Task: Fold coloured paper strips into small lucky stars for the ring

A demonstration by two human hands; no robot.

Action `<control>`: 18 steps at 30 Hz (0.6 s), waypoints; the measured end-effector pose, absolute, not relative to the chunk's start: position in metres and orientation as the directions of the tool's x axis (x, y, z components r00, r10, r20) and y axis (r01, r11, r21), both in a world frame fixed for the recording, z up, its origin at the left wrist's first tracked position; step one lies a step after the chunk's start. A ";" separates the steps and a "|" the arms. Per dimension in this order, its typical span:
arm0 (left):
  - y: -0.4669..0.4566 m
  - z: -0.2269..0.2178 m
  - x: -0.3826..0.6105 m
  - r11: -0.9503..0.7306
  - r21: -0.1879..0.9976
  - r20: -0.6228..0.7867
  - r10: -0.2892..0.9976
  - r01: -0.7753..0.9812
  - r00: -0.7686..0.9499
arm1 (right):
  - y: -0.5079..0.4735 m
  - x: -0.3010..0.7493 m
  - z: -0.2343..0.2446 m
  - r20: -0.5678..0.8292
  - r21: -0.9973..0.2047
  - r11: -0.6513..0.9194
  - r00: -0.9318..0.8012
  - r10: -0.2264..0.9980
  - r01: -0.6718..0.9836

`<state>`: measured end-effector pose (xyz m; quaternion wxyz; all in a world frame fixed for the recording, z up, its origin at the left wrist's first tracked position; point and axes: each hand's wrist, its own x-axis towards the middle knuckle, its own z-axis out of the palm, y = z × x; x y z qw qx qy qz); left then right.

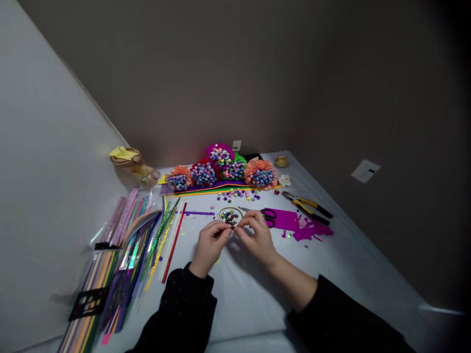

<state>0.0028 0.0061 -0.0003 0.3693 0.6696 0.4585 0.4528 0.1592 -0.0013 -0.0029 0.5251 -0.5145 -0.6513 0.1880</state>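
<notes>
My left hand [210, 243] and my right hand [256, 236] meet over the white table, fingertips pinched together on a small item too tiny to name, just in front of a small round dish [230, 215] filled with tiny coloured paper stars. Both hands are closed in a pinch. Black-handled scissors [268, 216] lie right behind my right hand, next to magenta paper scraps [302, 224].
Paper strips in many colours [125, 255] fan out on the left. Several paper flowers topped with stars [221, 171] line the back. Loose stars [239, 195] lie before them. Yellow-handled pliers [307, 203] rest at the right, a bottle [134, 169] at the back left.
</notes>
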 end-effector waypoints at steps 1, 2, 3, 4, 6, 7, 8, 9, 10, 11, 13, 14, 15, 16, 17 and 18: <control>0.006 -0.001 0.003 -0.303 0.912 0.264 0.949 0.276 0.171 | -0.002 0.159 -0.003 0.488 -0.793 0.405 0.077 0.870 0.456; 0.006 -0.001 0.003 -0.295 0.916 0.255 0.952 0.273 0.172 | -0.002 0.158 -0.003 0.486 -0.799 0.409 0.073 0.871 0.442; 0.006 -0.001 0.003 -0.284 0.920 0.244 0.954 0.270 0.171 | -0.003 0.158 -0.002 0.483 -0.804 0.411 0.070 0.873 0.430; 0.006 0.000 0.003 -0.272 0.924 0.232 0.958 0.268 0.171 | -0.003 0.157 -0.002 0.480 -0.809 0.411 0.068 0.875 0.420; 0.005 0.001 0.003 -0.246 0.932 0.206 0.964 0.265 0.169 | -0.004 0.157 -0.001 0.468 -0.820 0.406 0.066 0.881 0.403; 0.005 0.001 0.003 -0.233 0.936 0.192 0.966 0.264 0.170 | -0.004 0.157 0.000 0.464 -0.825 0.404 0.066 0.883 0.394; 0.005 0.002 0.003 -0.219 0.939 0.178 0.969 0.265 0.170 | -0.004 0.157 0.001 0.462 -0.829 0.404 0.067 0.884 0.385; 0.005 0.003 0.003 -0.205 0.942 0.163 0.972 0.266 0.171 | -0.005 0.157 0.001 0.461 -0.833 0.406 0.066 0.885 0.376; 0.005 0.004 0.003 -0.192 0.944 0.149 0.974 0.267 0.172 | -0.005 0.157 0.002 0.458 -0.837 0.407 0.061 0.887 0.365; 0.004 0.005 0.004 -0.181 0.946 0.138 0.975 0.267 0.173 | -0.005 0.157 0.002 0.452 -0.843 0.406 0.054 0.890 0.354; 0.004 0.005 0.004 -0.166 0.949 0.122 0.977 0.269 0.173 | -0.004 0.158 0.002 0.431 -0.856 0.397 0.034 0.902 0.332; 0.004 0.006 0.004 -0.162 0.949 0.117 0.978 0.271 0.174 | -0.004 0.158 0.002 0.419 -0.863 0.390 0.022 0.908 0.321; 0.004 0.006 0.005 -0.159 0.948 0.113 0.978 0.275 0.174 | -0.004 0.158 0.002 0.407 -0.870 0.383 0.013 0.913 0.311; 0.004 0.006 0.004 -0.156 0.948 0.110 0.979 0.279 0.172 | -0.004 0.159 0.002 0.395 -0.877 0.374 0.007 0.919 0.302; 0.005 0.006 0.004 -0.153 0.947 0.108 0.980 0.283 0.168 | -0.003 0.159 0.002 0.383 -0.884 0.366 0.001 0.924 0.292; 0.005 0.006 0.004 -0.150 0.946 0.106 0.981 0.287 0.163 | -0.003 0.159 0.002 0.369 -0.891 0.355 -0.004 0.929 0.282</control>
